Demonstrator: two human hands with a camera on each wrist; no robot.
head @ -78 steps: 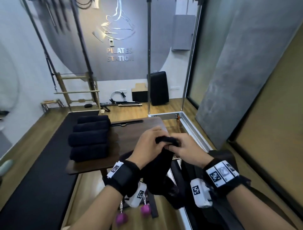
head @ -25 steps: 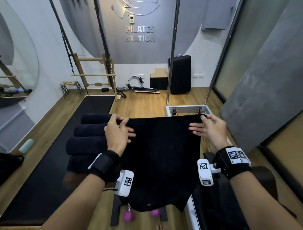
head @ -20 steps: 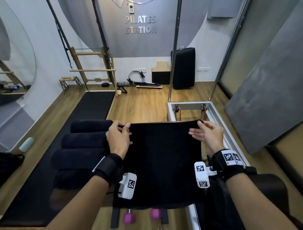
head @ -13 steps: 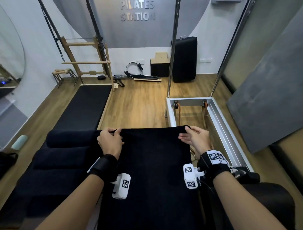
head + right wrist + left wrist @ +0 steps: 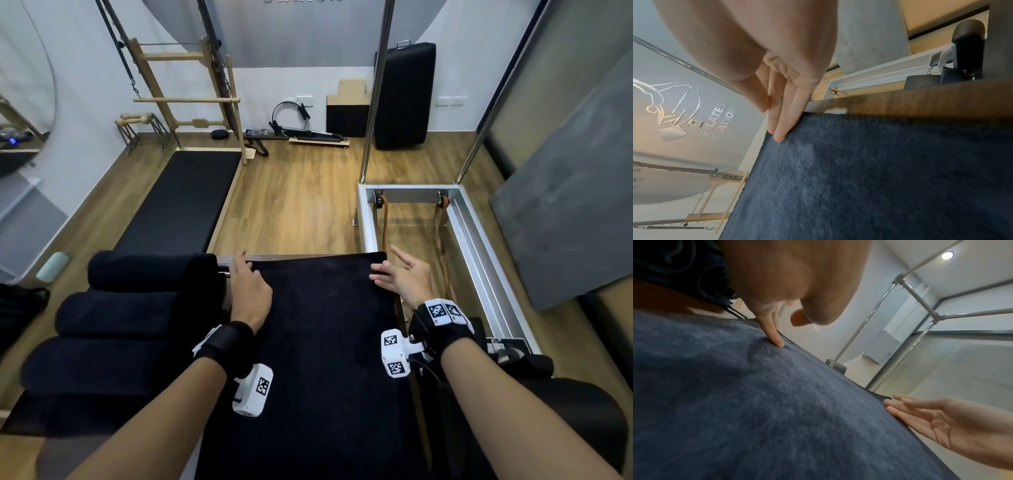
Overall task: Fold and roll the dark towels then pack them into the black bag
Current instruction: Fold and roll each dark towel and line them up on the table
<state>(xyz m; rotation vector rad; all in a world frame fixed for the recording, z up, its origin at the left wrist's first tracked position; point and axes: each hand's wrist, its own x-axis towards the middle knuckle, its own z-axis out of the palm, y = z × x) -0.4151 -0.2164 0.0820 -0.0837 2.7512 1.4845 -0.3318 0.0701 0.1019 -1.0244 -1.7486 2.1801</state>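
A dark towel lies spread flat on the wooden table, its far edge along the table's far side. My left hand rests on the towel's far left corner, and a straight fingertip presses into the pile there. My right hand is at the far right corner with fingers straight and spread, touching the towel's edge; neither hand grips the cloth. Several rolled dark towels lie side by side on the table just left of my left hand.
A silver metal frame with upright poles stands to the right of the table. A black mat lies on the wood floor beyond the rolls. A black fabric thing, possibly the bag, sits on the floor at far left.
Both hands held the towel up by its top corners, then lowered it flat onto the table. They have let go of the corners and now lie with straight fingers on it.
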